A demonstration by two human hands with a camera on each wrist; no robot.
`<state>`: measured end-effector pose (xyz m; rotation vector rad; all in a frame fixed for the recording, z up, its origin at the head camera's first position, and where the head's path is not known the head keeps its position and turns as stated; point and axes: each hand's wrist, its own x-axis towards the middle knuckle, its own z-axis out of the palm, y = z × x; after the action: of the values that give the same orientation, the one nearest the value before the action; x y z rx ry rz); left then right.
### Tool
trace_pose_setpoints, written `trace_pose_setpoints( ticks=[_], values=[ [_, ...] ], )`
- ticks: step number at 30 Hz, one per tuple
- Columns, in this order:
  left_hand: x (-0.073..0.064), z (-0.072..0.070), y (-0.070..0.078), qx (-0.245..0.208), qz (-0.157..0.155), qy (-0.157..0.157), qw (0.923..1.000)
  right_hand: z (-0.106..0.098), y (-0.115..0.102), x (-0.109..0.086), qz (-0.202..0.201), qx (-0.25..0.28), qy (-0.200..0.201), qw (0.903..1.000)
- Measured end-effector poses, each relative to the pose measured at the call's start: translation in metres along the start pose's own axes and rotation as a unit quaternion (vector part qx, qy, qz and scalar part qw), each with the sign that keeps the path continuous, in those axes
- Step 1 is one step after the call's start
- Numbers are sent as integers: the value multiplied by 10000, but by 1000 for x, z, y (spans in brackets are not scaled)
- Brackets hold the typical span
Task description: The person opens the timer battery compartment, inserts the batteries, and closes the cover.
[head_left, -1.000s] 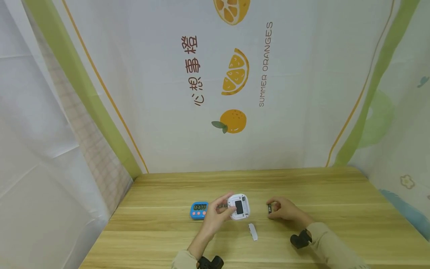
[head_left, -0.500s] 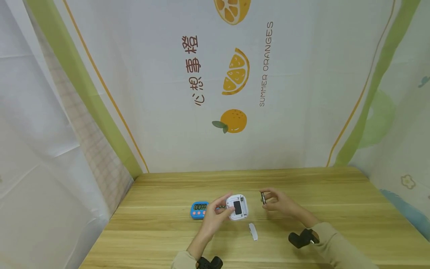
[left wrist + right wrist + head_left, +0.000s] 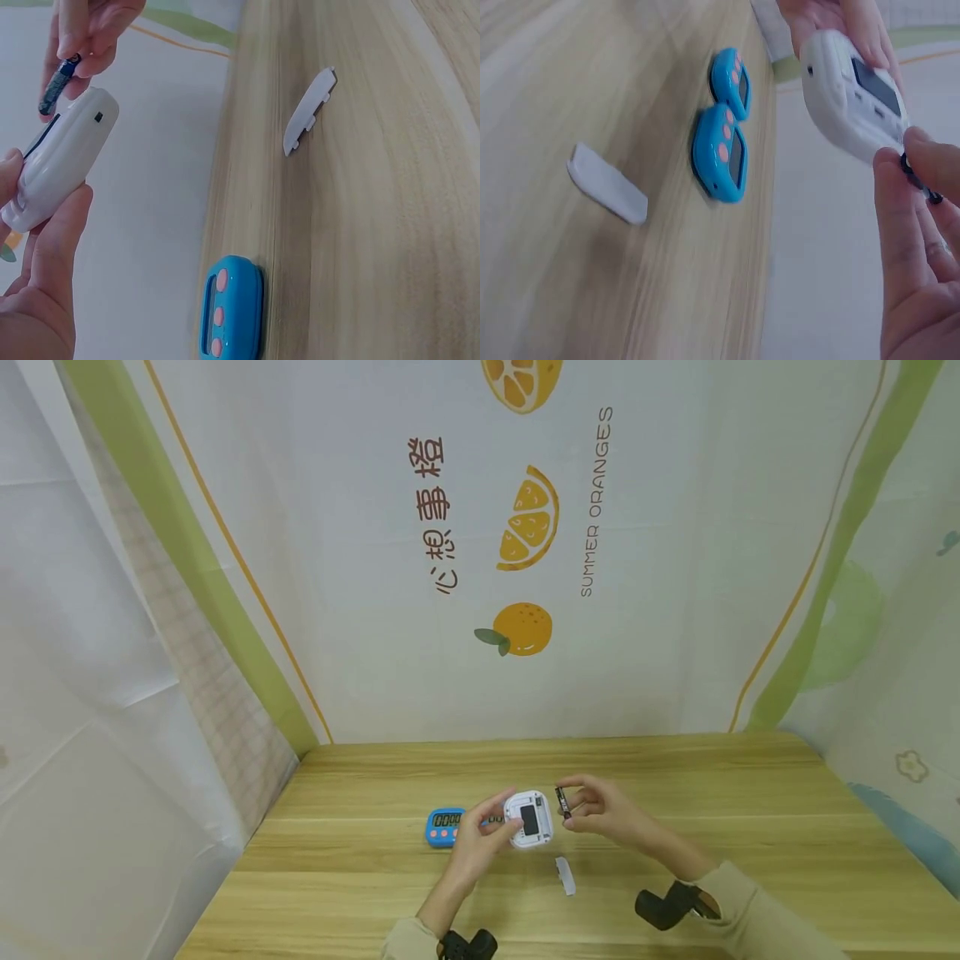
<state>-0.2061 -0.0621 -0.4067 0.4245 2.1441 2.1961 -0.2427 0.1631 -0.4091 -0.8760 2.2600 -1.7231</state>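
My left hand (image 3: 472,846) grips a white digital timer (image 3: 538,840) above the table, its back and open battery compartment toward the head camera. Between the thumb and fingers of my right hand (image 3: 606,812) is a dark battery (image 3: 562,802), pinched just right of the timer. In the left wrist view the battery (image 3: 58,85) lies close beside the timer's edge (image 3: 82,142); whether they touch I cannot tell. A loose white battery cover (image 3: 566,876) lies on the wood below the timer.
Two blue timers with pink buttons lie on the wooden table (image 3: 337,877): a nearer blue timer (image 3: 720,154) and a farther blue timer (image 3: 731,84). In the head view my left hand partly hides them. A printed curtain (image 3: 360,635) hangs behind the table.
My right hand has lifted the battery from the table and carried it left, up to the white timer. My left hand and its timer have shifted only slightly left.
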Motion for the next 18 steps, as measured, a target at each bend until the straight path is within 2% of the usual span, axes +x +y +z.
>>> trace_pose_setpoints(
  ticks=[3,7,10,15,18],
  values=[
    [0,0,1,0,26,-9,10000,6,-2,-1,-298,-36,-77,9995],
    [0,2,2,24,76,-23,10000,12,-1,-2,-725,-332,-33,9968],
    [-1,3,3,39,96,-40,9999,16,0,-3,-910,-468,-4,9948],
    [0,4,2,27,144,-76,9999,20,-2,-5,-997,-540,14,9936],
    [4,3,-5,-34,167,-115,9998,21,-3,-7,-880,-431,27,9952]
  ],
)
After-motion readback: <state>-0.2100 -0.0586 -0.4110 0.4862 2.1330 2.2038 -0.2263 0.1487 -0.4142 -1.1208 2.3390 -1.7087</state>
